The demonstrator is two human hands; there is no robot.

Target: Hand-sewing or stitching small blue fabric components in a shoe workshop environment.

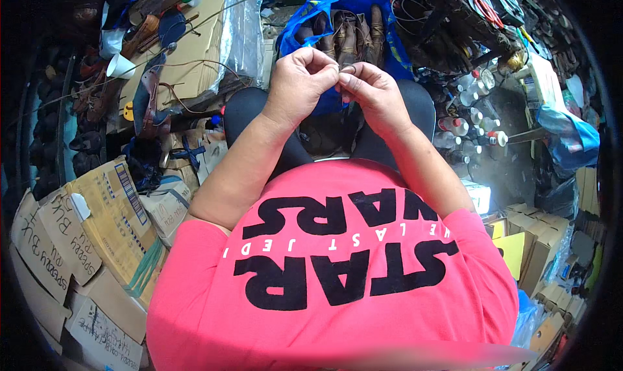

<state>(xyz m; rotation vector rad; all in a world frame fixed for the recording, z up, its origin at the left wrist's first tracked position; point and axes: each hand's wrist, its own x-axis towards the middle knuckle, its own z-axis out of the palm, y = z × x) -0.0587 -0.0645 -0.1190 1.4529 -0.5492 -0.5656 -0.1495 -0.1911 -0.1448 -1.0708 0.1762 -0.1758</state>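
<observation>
My left hand [302, 82] and my right hand [373, 95] meet above my knees, fingertips nearly touching. Both are closed in a pinch, thumb against forefinger. Whatever lies between the fingertips is too small to make out. Just beyond them an open blue plastic bag [298, 22] holds several brown, leather-like bundled pieces [347, 37]. Its lower part is hidden behind my hands.
At left a large cardboard sheet [185, 43] carries leather pieces and a white cup [120, 67]. Cardboard boxes [107, 209] are stacked nearer on that side. Several bottles [452, 126] stand at right, by a blue plastic bag [571, 134]. A cord [220, 9] crosses the far left.
</observation>
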